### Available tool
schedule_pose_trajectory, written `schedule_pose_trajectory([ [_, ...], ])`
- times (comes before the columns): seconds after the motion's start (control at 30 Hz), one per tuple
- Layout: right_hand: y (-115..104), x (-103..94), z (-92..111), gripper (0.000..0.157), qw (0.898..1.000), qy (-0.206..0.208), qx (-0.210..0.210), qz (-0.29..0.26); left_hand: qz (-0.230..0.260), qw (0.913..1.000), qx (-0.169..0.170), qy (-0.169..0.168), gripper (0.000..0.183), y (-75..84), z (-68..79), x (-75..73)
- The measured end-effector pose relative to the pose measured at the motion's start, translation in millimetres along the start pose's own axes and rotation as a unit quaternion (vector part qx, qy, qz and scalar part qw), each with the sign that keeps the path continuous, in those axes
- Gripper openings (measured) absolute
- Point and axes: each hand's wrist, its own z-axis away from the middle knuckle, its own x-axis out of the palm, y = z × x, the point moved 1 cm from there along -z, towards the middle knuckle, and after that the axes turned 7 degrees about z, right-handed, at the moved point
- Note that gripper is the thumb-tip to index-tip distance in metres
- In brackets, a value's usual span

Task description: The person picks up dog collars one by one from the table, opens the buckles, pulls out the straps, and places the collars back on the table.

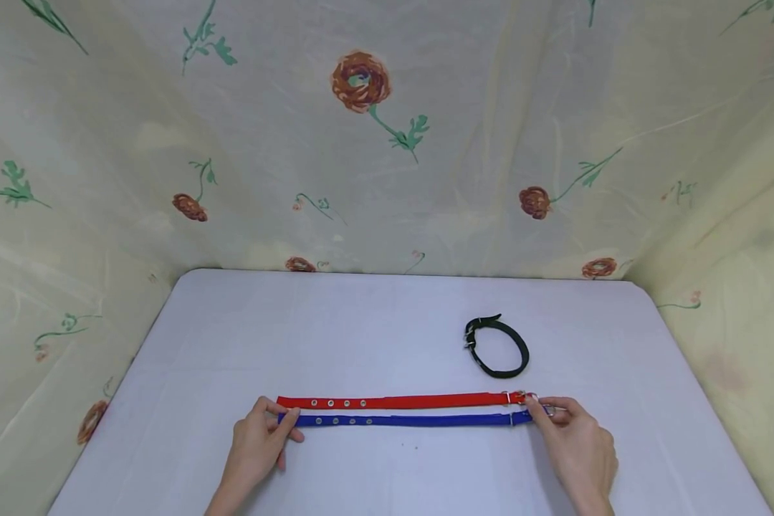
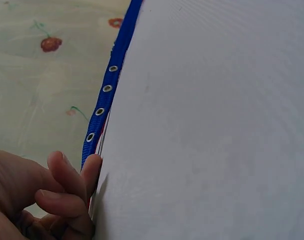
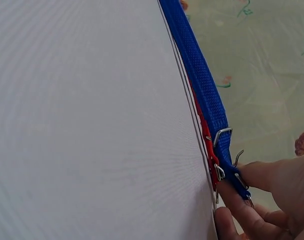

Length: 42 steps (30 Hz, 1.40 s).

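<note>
A blue collar [image 1: 426,421] is stretched straight from side to side between both hands, low in the head view. My left hand [image 1: 258,441] pinches its eyelet end between thumb and fingers. At the buckle end, my right hand [image 1: 579,448] pinches the blue collar [image 3: 199,65] beside its metal buckle [image 3: 240,180]. Just behind and parallel lies a red collar [image 1: 426,401], also straight, with eyelets at the left and metal fittings at the right. In the left wrist view, several metal eyelets [image 2: 99,111] show along the blue strap.
A black collar [image 1: 504,373], buckled into a loop, lies farther back on the right of the white table [image 1: 297,330]. Flower-patterned sheeting [image 1: 264,143] hangs behind the table and along both sides.
</note>
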Motion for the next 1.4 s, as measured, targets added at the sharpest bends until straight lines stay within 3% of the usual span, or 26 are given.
schedule_pose_trajectory([
  [0.23, -0.7, 1.7, -4.5, 0.054, 1.000, 0.005, -0.022, -0.001, 0.015, 0.9997, 0.017, -0.010, 0.024, -0.3, -4.4, -1.5],
  [0.5, -0.5, 4.8, -5.9, 0.048, 0.999, 0.012, -0.030, 0.009, 0.016, 0.9997, 0.007, -0.019, 0.023, 0.5, -6.7, -1.0],
  [1.4, 4.5, 6.2, -3.1, 0.038, 0.996, -0.033, -0.061, 0.059, -0.083, 0.9962, -0.025, -0.007, 0.033, 2.3, 0.0, -1.2],
])
